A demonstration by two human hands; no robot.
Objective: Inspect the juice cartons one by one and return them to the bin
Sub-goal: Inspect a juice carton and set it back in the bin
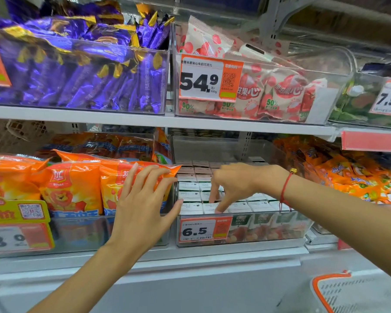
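Shop shelf, clear plastic bin [242,241], boxy juice cartons [238,207], right hand [233,184] fingertips touching, left hand [142,199] spread

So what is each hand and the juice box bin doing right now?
left hand: open, held in front of the orange bags.
right hand: fingers poking down among the juice cartons.
juice cartons: standing upright in packed rows.
bin: nearly full, tagged 6.5.

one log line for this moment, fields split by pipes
right hand fingers down among cartons in bin | left hand open beside bin | no carton lifted out
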